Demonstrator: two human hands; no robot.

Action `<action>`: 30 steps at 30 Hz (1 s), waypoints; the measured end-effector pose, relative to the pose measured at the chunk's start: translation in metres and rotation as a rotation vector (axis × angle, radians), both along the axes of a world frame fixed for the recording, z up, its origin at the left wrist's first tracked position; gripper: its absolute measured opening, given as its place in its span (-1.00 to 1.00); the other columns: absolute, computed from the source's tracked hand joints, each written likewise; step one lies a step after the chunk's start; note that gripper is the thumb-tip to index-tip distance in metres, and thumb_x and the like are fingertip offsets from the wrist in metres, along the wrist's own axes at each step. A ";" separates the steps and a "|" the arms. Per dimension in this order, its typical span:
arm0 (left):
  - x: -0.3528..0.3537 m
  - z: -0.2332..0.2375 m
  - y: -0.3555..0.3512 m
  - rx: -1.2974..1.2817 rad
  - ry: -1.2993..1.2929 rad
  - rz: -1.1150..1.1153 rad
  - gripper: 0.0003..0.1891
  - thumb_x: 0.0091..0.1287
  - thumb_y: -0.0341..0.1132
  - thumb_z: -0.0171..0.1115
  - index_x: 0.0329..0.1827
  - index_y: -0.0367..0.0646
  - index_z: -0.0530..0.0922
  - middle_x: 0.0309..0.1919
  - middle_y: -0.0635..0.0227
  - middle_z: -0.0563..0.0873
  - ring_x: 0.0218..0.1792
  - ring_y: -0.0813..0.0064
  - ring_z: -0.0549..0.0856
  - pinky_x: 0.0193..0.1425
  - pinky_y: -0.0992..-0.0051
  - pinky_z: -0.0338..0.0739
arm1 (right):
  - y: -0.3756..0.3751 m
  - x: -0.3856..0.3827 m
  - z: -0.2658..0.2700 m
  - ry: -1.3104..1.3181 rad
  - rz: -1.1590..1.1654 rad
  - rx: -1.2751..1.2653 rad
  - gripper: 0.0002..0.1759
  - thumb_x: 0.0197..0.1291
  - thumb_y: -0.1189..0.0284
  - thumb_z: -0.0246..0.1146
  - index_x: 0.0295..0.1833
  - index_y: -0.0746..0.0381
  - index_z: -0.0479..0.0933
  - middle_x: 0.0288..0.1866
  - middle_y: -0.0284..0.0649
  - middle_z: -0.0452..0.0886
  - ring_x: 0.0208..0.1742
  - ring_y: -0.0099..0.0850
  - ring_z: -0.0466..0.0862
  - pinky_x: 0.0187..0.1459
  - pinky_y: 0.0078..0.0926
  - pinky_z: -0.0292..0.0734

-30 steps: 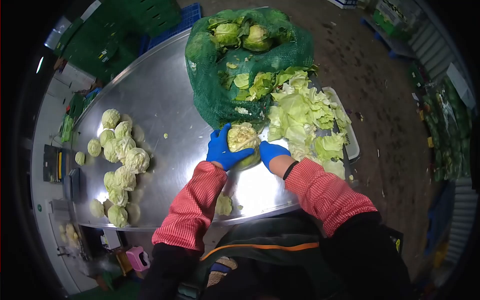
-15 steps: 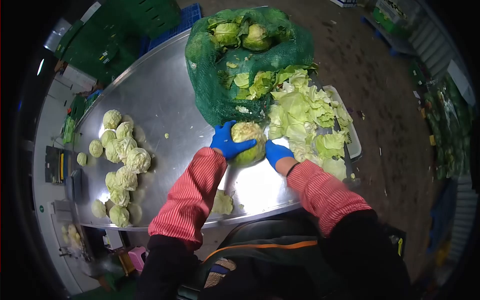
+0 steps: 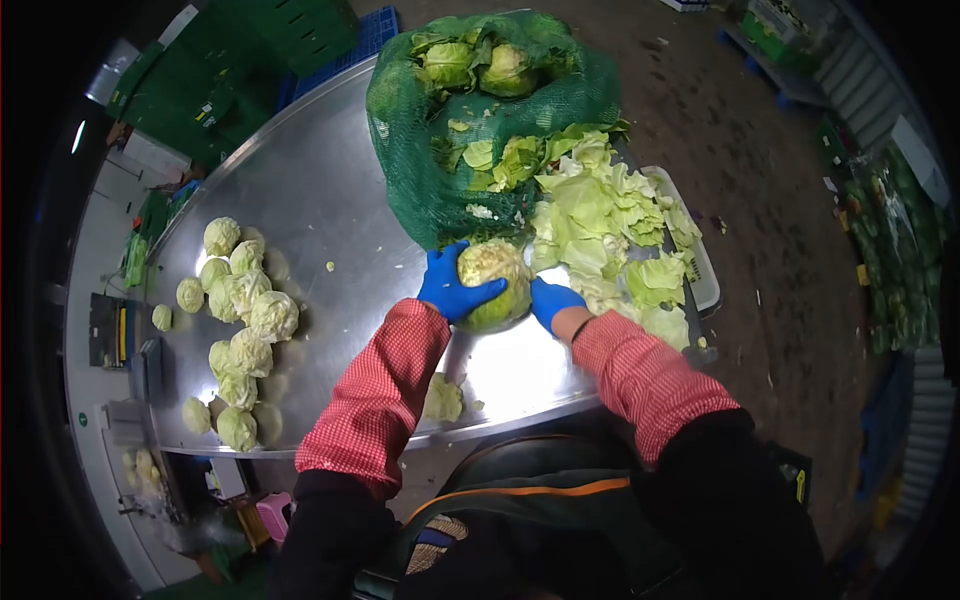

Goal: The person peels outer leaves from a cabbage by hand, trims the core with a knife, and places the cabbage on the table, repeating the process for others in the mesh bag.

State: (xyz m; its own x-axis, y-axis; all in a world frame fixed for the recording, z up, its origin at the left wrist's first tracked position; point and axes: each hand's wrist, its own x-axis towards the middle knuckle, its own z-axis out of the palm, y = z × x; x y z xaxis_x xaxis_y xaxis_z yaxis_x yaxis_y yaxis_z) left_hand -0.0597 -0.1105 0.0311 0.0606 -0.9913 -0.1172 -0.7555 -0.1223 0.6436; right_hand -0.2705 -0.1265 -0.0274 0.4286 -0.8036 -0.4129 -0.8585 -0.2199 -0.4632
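Observation:
A pale green cabbage (image 3: 500,275) with a browned, rough top rests on the metal table in front of me. My left hand (image 3: 455,283), in a blue glove, grips its left side, thumb across the front and fingers spread round the back. Close against the right side is my blue-gloved right hand (image 3: 553,302), its fingers curled in; what they hold, if anything, is hidden. Loose cabbage leaves (image 3: 590,215) lie heaped just beyond the right hand. Behind the cabbage, a green mesh sack (image 3: 405,170) holds more cabbages (image 3: 508,70) and leaves.
Several trimmed cabbages (image 3: 250,352) stand grouped on the left of the metal table (image 3: 325,190). A loose leaf (image 3: 443,398) lies near the front edge. A white tray (image 3: 706,285) sits at the right edge under leaves. Green crates (image 3: 265,50) are stacked at the back left.
The view has shifted very slightly. Both hands stay at the cabbage in nearly the same places.

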 end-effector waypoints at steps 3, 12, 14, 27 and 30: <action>-0.004 0.006 0.004 -0.034 0.008 -0.023 0.06 -0.20 0.17 0.60 0.34 -0.25 0.34 0.10 -0.09 0.40 0.16 -0.02 0.48 0.33 0.18 0.39 | 0.004 -0.004 0.005 -0.049 0.033 -0.030 -0.71 0.34 0.45 -0.08 0.05 0.30 0.45 -0.03 0.12 0.64 0.03 0.03 0.65 0.03 -0.07 0.55; 0.004 -0.015 0.037 -0.212 0.076 -0.142 0.09 -0.25 0.07 0.66 0.36 -0.23 0.31 0.16 -0.01 0.35 0.22 0.01 0.42 0.38 0.18 0.33 | -0.025 -0.011 0.016 0.013 0.011 0.349 -0.71 0.22 0.35 0.14 -0.08 0.31 0.61 -0.20 0.06 0.70 -0.18 -0.06 0.74 -0.18 -0.17 0.63; 0.008 -0.015 0.061 -0.288 0.117 -0.164 0.15 -0.31 0.10 0.67 0.42 -0.10 0.28 0.23 -0.10 0.28 0.31 -0.06 0.34 0.41 0.13 0.29 | -0.027 -0.020 0.020 -0.054 -0.007 0.507 -0.75 0.25 0.41 0.06 -0.12 0.31 0.56 -0.33 -0.02 0.66 -0.42 -0.22 0.70 -0.49 -0.29 0.56; 0.048 -0.019 0.099 0.239 0.804 0.451 0.03 0.03 -0.06 0.57 0.47 -0.22 0.10 0.24 -0.06 0.46 0.26 0.20 0.49 0.32 0.30 0.44 | 0.026 0.017 0.046 -0.223 0.079 -0.041 -0.67 0.36 0.21 -0.03 0.03 0.20 0.45 -0.11 0.11 0.65 -0.08 0.12 0.64 -0.04 0.00 0.53; 0.064 -0.032 0.124 0.119 0.980 0.338 -0.17 0.19 -0.25 0.44 0.46 -0.21 0.15 0.25 0.09 0.48 0.27 0.26 0.50 0.35 0.28 0.43 | -0.012 0.009 0.031 -0.136 -0.159 0.271 -0.59 0.36 0.14 0.03 0.10 0.24 0.44 -0.24 0.04 0.67 -0.32 -0.09 0.69 -0.29 -0.20 0.61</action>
State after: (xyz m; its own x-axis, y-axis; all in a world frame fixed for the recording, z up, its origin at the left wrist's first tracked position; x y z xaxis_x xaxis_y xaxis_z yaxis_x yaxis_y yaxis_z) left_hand 0.0044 0.0139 -0.0008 0.1585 -0.9190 -0.3610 0.1764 -0.3334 0.9261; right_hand -0.2620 -0.1381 0.0034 0.3724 -0.7339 -0.5680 -0.7987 0.0582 -0.5989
